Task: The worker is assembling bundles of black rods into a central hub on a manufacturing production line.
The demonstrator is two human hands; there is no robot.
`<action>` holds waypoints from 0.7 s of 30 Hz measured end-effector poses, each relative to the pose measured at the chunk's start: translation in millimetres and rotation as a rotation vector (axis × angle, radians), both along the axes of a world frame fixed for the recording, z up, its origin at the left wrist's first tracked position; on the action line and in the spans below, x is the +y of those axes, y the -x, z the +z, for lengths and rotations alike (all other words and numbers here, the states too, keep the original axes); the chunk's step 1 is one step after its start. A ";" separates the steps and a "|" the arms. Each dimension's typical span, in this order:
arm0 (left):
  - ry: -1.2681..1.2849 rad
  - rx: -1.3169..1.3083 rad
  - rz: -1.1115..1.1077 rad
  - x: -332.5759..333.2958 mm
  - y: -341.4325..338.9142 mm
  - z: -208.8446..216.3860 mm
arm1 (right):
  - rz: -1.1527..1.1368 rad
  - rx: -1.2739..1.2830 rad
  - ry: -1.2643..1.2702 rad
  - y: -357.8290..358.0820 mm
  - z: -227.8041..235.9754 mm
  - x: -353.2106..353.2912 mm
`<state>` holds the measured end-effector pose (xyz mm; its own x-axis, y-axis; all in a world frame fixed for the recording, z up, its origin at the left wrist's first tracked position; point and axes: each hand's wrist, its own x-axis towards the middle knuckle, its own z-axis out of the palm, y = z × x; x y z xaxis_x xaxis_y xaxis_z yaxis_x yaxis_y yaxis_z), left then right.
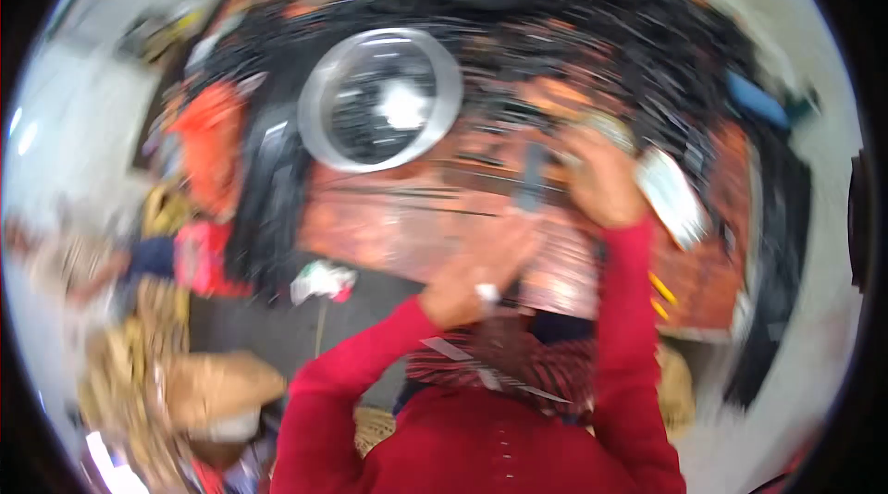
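Roughly at the middle of the view, a dark narrow strip (534,178) stands up between the person's two hands, over an orange-brown patterned work surface (388,226). It is too blurred to say what the strip is made of. The left hand (481,267) comes up under it with a ring on one finger, and seems curled near the strip's lower end, though I cannot tell how tightly it closes or whether it truly has hold. The right hand (601,181) sits higher and just to the right of the strip, fingers bent, possibly steadying the top; its grip is likewise lost in the motion blur. Both red sleeves (370,346) reach forward from the lower edge, which suggests the strip is kept out in front where both hands can work on it. Just beyond, to the left, a round shiny metal bowl (380,98) rests among a dense heap of dark strands (647,59), close enough to be reached. A whitish flat object (673,196) lies right of the right hand, and orange cloth (208,138) bunches at the far left.
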<state>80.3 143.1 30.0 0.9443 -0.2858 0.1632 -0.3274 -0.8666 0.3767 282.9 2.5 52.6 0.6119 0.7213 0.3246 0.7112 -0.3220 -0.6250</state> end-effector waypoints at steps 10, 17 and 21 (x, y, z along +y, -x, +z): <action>0.045 -0.201 -0.011 -13.8 6.0 -33.4 | -0.155 -0.205 0.056 -19.1 -51.0 -18.6; 0.080 -0.068 -0.024 -14.8 11.7 -15.6 | -0.144 -0.109 0.003 0.7 -32.3 -11.6; 0.129 -0.151 -0.053 -18.7 2.5 -36.0 | -0.219 -0.130 -0.015 -9.4 -55.2 -22.8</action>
<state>77.8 124.4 -6.0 0.8904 -0.3022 0.3403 -0.4326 -0.7943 0.4266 292.2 -20.2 -2.6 0.7054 0.5704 0.4207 0.7002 -0.4687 -0.5385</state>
